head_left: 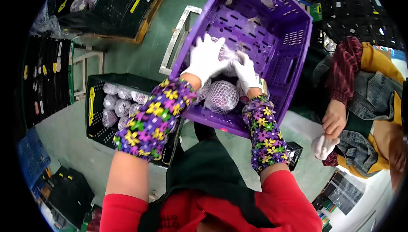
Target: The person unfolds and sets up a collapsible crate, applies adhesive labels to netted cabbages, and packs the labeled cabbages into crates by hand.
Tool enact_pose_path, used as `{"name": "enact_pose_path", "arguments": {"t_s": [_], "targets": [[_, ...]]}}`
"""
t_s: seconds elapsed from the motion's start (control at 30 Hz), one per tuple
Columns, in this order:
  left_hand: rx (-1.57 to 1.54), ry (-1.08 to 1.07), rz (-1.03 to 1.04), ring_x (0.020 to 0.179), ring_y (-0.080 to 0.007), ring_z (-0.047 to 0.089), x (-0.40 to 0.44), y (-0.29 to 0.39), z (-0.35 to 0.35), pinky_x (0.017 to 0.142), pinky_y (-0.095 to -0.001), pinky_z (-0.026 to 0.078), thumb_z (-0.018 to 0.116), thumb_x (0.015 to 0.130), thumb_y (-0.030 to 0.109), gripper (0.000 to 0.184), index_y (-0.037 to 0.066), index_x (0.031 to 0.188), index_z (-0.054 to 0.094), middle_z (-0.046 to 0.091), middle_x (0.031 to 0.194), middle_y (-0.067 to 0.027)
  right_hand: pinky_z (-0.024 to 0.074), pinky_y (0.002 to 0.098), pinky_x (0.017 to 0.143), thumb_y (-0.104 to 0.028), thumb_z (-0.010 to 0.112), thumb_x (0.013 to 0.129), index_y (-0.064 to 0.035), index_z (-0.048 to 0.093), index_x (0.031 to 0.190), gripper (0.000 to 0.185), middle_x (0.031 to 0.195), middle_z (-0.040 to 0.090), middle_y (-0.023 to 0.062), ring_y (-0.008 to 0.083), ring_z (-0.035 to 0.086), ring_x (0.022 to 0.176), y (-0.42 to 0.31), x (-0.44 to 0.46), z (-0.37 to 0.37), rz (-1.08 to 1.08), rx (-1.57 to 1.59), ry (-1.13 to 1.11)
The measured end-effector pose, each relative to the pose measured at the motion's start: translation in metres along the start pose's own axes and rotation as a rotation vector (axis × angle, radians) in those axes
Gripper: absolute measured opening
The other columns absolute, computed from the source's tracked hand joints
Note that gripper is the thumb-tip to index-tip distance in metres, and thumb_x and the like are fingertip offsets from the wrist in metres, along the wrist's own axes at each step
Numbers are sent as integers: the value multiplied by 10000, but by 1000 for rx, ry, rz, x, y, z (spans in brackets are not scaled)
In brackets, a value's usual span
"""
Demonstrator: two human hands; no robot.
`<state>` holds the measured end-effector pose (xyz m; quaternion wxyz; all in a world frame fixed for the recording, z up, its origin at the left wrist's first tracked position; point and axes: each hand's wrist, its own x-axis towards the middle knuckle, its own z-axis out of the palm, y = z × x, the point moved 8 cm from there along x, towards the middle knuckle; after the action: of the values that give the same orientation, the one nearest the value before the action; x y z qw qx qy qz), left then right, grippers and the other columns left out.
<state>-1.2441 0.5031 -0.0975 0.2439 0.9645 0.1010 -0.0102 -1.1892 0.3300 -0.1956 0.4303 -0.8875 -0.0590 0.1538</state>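
Observation:
A large purple crate (pixel 289 75) is tilted in front of me, with several net-wrapped round items in its near end. My left hand (pixel 207 59), in a white glove, has its fingers spread over a wrapped item (pixel 228 54). On that item's right side rests my right hand (pixel 246 71), also gloved, its fingers bent against the wrapping. The two hands hold it between them. Nearer to me a large net-wrapped ball (pixel 222 97) lies in the crate below the hands.
At the left a dark crate (pixel 95 104) holds several net-wrapped balls. Dark crates (pixel 123 7) stand on a pallet at the upper left. A white metal frame (pixel 174 45) is beside the purple crate. A co-worker (pixel 365 100) stands at the right, one hand bare, the other gloved.

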Motion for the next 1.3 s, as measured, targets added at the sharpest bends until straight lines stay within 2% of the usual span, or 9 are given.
{"name": "enact_pose_path", "arguments": {"t_s": [0.2, 0.37, 0.47, 0.53, 0.63, 0.9, 0.97, 1.13, 1.3], "targets": [[-229, 12, 66, 1047, -365, 560, -35, -9, 4, 905, -462, 457, 596, 803, 402, 565, 97, 1272, 519, 551, 1166, -229, 460, 456, 917, -298, 576, 843, 21, 463, 1285, 557, 1148, 568, 294, 447, 565, 1042, -46, -55, 1, -110, -408, -185], [-740, 409, 316, 1017, -225, 607, -243, -59, -134, 910, -308, 465, 615, 847, 122, 358, 29, 1190, 571, 616, 1113, -150, 464, 377, 899, 16, 524, 798, -4, 635, 1074, 299, 1008, 634, 186, 334, 615, 927, -225, -282, 38, -900, -100, -27], [-1140, 665, -542, 1009, -138, 579, -366, -226, -49, 901, -281, 450, 567, 918, 120, 301, 1, 1194, 560, 617, 1117, -77, 423, 345, 944, -3, 628, 756, -35, 587, 1137, 384, 1085, 592, 139, 278, 556, 1052, -175, -346, 185, -459, 256, -567], [-1166, 691, -968, 879, -126, 589, -466, -346, 73, 811, -272, 475, 621, 883, 140, 222, 18, 1067, 601, 638, 984, -64, 383, 380, 949, -98, 586, 833, -85, 466, 1264, 448, 1196, 531, 81, 212, 473, 1140, -48, -342, 294, 381, 450, -710], [-1182, 663, -1292, 800, -98, 564, -547, -431, 214, 715, -254, 479, 628, 883, 129, 129, 35, 968, 605, 613, 904, -28, 440, 431, 825, -283, 611, 817, -145, 570, 1135, 349, 1025, 631, 36, 190, 582, 928, 137, -296, 394, 900, 457, -355], [-466, 381, -944, 926, -372, 603, -389, -443, 240, 825, -423, 488, 674, 790, 280, 404, 43, 1107, 587, 618, 1028, -182, 549, 385, 512, -463, 732, 764, -45, 370, 1332, 793, 1179, 543, 170, 271, 647, 809, 145, -254, 451, 1056, 437, -202], [-172, 511, -840, 944, -374, 590, -360, -460, 233, 817, -440, 488, 680, 777, 284, 454, 44, 1141, 551, 585, 1065, -181, 563, 383, 711, -306, 771, 758, 0, 407, 1305, 725, 1141, 567, 157, 260, 626, 899, 136, -248, 441, 790, 463, -63], [-504, 328, -1502, 1046, -344, 579, -334, -510, 283, 875, -418, 488, 801, 614, 504, 887, 24, 1258, 427, 539, 1162, -212, 399, 343, 1001, -125, 733, 766, 59, 313, 1366, 755, 1330, 425, 196, 252, 463, 1187, 126, -266, 448, 287, 328, -197], [-344, 342, -1708, 1094, -356, 547, -313, -510, 292, 899, -451, 475, 823, 561, 538, 999, 9, 1272, 362, 476, 1213, -233, 372, 324, 1011, -71, 720, 756, 65, 300, 1371, 757, 1303, 447, 175, 228, 465, 1169, 102, -266, 449, 385, 513, -311]]}}
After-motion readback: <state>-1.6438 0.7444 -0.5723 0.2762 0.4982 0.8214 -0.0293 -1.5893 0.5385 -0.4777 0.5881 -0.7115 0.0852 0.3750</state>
